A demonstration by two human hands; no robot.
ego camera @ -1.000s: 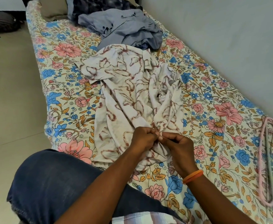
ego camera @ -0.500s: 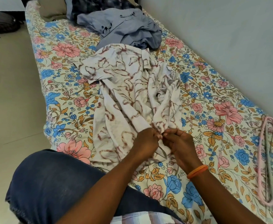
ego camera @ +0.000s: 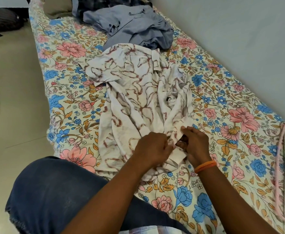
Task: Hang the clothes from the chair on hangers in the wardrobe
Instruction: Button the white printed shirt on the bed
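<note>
Your fingers (ego camera: 163,146) are working together at the lower front edge of the white shirt with rust-brown swirls (ego camera: 135,98), which lies spread on the floral bedsheet (ego camera: 223,149) directly ahead of your hands. Your left hand (ego camera: 152,146) has its fingers curled, pinching one side of the shirt's opening. Your right hand (ego camera: 195,144) pinches the facing strip of cloth, thumb on top and fingers folded underneath. The two hands almost meet, knuckle to knuckle. It looks as though you are doing up or undoing a button near the hem, though the button itself is hidden between your fingers.

To do this step well, keep the two edges taut and flat against each other, and work one fastening at a time. The cloth just beyond your fingers is bunched and twisted, so smooth it before moving up toward the collar.

Both forearms reach forward from the bottom of the view and converge over the shirt, wrists bent slightly down. An orange band (ego camera: 205,166) circles your right wrist. Your left knee, in dark blue denim (ego camera: 54,191), rests against the bed's edge below your left arm.

Beyond the shirt's collar lies a crumpled grey-blue shirt (ego camera: 130,26), not yet dealt with. Well to the right of your right hand, at the frame's edge, are pale pink hangers (ego camera: 279,174). No wardrobe or chair is in view.
</note>
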